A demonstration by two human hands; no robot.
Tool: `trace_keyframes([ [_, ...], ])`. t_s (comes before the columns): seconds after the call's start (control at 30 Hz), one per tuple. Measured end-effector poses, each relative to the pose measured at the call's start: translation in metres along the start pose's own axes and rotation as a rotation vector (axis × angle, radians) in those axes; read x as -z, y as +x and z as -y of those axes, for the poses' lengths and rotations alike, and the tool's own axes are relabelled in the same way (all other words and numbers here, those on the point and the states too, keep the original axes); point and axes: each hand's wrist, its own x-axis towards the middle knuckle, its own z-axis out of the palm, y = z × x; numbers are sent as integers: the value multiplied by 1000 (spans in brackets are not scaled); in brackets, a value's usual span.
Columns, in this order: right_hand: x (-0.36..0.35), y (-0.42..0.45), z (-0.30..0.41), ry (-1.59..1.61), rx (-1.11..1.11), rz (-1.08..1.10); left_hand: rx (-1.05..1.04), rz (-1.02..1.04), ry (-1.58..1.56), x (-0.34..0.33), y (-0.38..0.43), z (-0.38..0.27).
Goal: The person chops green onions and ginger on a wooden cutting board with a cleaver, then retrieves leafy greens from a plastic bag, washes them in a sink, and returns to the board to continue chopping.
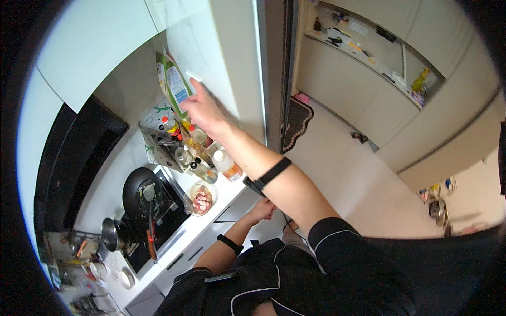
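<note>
My right hand (pixel 203 110) is raised at the wall, its index finger extended to a white wall switch (pixel 193 76); no object shows in it. Beside its thumb stands a green-edged printed plastic bag (pixel 176 85), above bottles of seasoning. My left hand (pixel 262 210) is low in front of my body, fingers curled, nothing visible in it. On the white counter, a glass bowl (pixel 201 200) holds pieces of raw meat. A black wok (pixel 136 189) sits on the hob with a metal spatula (pixel 150 209) resting in it.
A white-capped bottle (pixel 227 166) stands near the counter's edge, beside other bottles and a patterned box (pixel 156 138). A steel pot (pixel 113 234) and small dishes (pixel 125 279) are at lower left. Right of the door frame (pixel 272 79) are a dark mat (pixel 298 122) and cabinets (pixel 344 87).
</note>
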Motion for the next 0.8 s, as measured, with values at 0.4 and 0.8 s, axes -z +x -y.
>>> trace_keyframes([
  [0.4,239,-155,-13,69,324,610,45,104,-47,-126,258,-72],
  [0.8,681,-357,37,-131,-232,-393,131,625,305,-391,522,-210],
])
